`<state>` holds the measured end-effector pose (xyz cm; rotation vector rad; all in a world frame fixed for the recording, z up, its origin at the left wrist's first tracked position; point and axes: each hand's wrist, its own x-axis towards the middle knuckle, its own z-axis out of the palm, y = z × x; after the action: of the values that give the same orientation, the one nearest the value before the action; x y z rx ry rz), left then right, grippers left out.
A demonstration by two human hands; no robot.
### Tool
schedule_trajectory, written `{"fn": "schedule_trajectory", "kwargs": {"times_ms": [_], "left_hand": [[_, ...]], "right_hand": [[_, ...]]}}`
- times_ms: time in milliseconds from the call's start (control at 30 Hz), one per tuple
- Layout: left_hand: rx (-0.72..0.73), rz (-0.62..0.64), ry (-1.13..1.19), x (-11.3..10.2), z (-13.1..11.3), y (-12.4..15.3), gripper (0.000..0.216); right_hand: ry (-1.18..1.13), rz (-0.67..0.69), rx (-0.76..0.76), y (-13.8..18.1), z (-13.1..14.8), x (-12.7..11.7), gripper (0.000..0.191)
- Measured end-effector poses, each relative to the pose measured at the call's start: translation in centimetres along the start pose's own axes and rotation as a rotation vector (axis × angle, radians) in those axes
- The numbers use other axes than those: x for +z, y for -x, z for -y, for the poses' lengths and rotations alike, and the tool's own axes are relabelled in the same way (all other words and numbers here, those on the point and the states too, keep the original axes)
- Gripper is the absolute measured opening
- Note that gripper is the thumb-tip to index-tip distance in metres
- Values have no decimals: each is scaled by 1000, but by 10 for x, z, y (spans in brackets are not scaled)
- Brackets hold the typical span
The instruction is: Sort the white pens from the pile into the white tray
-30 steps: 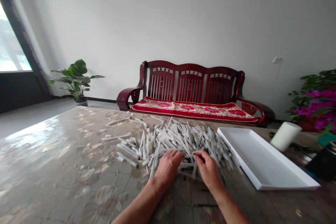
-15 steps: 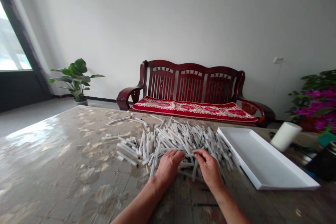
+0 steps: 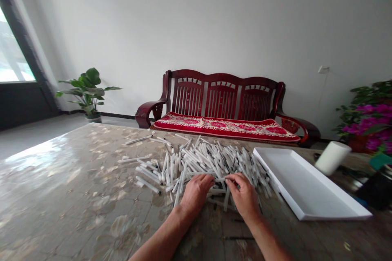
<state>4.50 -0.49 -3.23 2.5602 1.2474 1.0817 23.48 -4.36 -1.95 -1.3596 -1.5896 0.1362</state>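
A large heap of white pens (image 3: 202,157), some with dark ends, lies spread over the patterned table (image 3: 101,212). At its near edge, one pale pen (image 3: 219,180) bridges the gap between my two hands. My left hand (image 3: 197,191) has its fingers closed at the pen's left end, knuckles up. On the other end, my right hand (image 3: 243,191) pinches with thumb and forefinger. Fingers partly cover the pen's ends. More pens lie just under and below both hands.
To the right of the heap sits a shallow white box (image 3: 318,185). Past it are a white roll (image 3: 333,158) and a dark object (image 3: 373,189). Thin dark rods (image 3: 240,238) lie near the front. A red wooden bench (image 3: 222,94) stands behind the table.
My hands stay almost in place, with the pen between them showing a little more clearly. The whole view has shifted very slightly; the heap and the box look the same.
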Motion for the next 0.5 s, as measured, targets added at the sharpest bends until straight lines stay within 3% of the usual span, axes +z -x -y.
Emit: {"fn": "schedule_trajectory", "kwargs": {"times_ms": [233,500], "left_hand": [[11,2,-36,-5,3,-1,10],[-186,-262,-116,-20,10,-5,12]], "right_hand": [[-37,-67,41,-4,-11,-5,25],[-90,-393,317,-14,-53,-23,35]]}}
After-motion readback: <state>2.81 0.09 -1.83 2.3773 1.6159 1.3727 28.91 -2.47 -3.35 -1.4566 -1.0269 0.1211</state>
